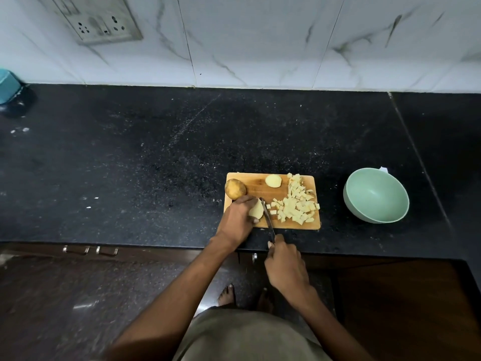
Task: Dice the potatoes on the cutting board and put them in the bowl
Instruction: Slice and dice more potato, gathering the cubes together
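A wooden cutting board lies near the counter's front edge. My left hand grips a cut potato piece on the board's near left part. My right hand holds a knife by its handle, with the blade lying against that piece's right side. A whole unpeeled potato sits at the board's far left corner. A potato half lies cut face up at the far edge. A heap of diced potato covers the board's right side. The pale green bowl stands to the right, with nothing in it.
The board and bowl rest on a black speckled counter backed by a white marble-tiled wall. A teal object sits at the far left. A socket plate is on the wall. Cabinet handles show below the counter edge.
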